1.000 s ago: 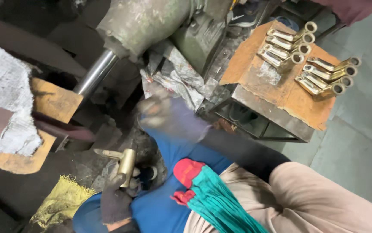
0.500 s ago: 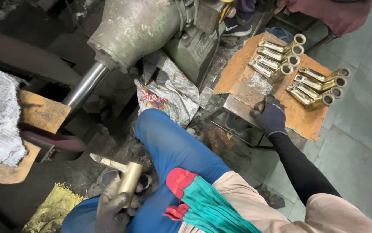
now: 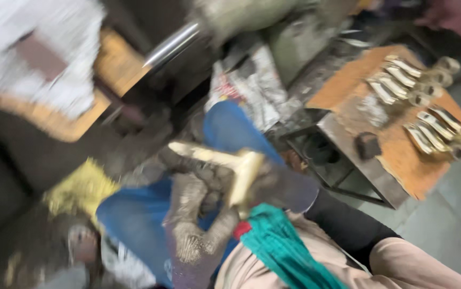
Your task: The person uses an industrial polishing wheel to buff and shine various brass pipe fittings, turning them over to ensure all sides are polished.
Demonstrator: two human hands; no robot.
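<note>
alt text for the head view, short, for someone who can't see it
Blurred view down at two gloved hands, left hand and right hand, holding a T-shaped brass fitting over blue-trousered knees. To the right, a rusty metal stand carries rows of similar brass parts.

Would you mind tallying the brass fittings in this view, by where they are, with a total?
Brass fitting held in the gloved hands: 1
Brass fittings in the upper group on the rusty tray: 4
Brass fittings in the lower group on the tray: 4
Total: 9. The frame is blurred, so the tray counts are a best reading.
</note>
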